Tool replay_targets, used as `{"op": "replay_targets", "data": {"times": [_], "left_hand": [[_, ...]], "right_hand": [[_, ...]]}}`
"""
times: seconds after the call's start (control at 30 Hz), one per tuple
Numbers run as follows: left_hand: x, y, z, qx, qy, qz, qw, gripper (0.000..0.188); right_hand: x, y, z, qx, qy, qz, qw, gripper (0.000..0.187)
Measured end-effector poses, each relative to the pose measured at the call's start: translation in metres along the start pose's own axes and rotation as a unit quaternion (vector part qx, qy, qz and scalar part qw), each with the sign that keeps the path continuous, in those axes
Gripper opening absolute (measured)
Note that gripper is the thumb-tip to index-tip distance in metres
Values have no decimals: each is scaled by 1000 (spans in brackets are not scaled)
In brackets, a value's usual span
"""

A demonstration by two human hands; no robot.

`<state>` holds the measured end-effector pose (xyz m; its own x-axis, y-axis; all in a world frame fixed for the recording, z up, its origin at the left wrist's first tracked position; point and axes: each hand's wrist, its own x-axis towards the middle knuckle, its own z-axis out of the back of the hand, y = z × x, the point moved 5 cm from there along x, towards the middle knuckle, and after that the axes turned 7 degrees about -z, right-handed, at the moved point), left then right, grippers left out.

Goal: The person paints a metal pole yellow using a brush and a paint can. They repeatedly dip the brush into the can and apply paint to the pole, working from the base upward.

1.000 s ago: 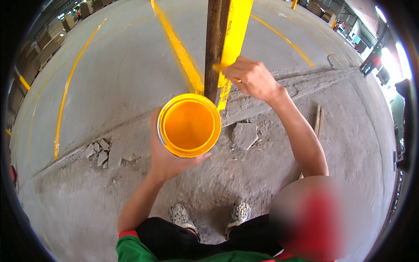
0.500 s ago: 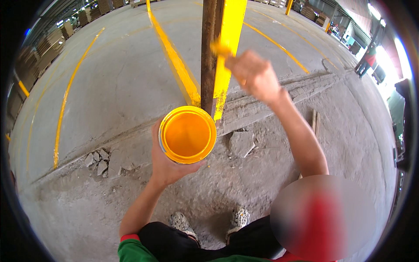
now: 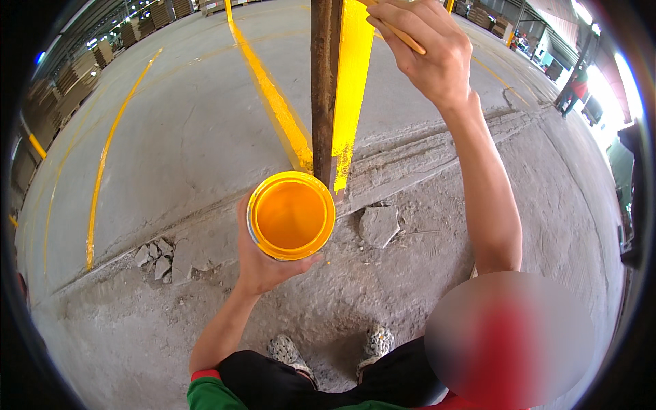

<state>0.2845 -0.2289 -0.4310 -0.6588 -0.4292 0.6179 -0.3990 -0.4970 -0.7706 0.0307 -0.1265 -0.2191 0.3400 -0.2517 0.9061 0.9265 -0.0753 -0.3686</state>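
Observation:
My left hand (image 3: 263, 263) is wrapped round a can of yellow-orange paint (image 3: 290, 215), its rim coated in paint and its mouth facing up. Directly beyond the can stands an upright post (image 3: 324, 96); one face is dark and rusty, the other bright yellow, with patchy paint near its foot. High on the right of that post, my right hand (image 3: 432, 58) grips a paintbrush (image 3: 406, 37) by its wooden handle. The brush's head is at the yellow face near the top edge of view, and its bristles are largely hidden.
Broken concrete lies in a heap (image 3: 157, 258) at the left, and a flat slab piece (image 3: 379, 225) lies right of the can. A cracked floor edge crosses behind the post. Yellow lines (image 3: 263, 82) mark the floor. Another person (image 3: 576, 89) stands far right.
My right hand has moved up and away along the post with the paintbrush, from mid-height to near the top of view. The paint can has barely shifted.

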Motion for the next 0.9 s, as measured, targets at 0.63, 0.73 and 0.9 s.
{"op": "replay_targets", "data": {"times": [0.63,0.73,0.9], "left_hand": [[1,1,-1,-12,1,-6,1000,113],[3,1,-1,19,7,-5,1000,111],[0,0,1,32,-3,13,999,108]], "right_hand": [[22,-8,9,19,-31,15,999,21],[26,-24,26,-20,-116,-24,993,17],[-56,-9,-6,49,21,-111,992,23]]}}
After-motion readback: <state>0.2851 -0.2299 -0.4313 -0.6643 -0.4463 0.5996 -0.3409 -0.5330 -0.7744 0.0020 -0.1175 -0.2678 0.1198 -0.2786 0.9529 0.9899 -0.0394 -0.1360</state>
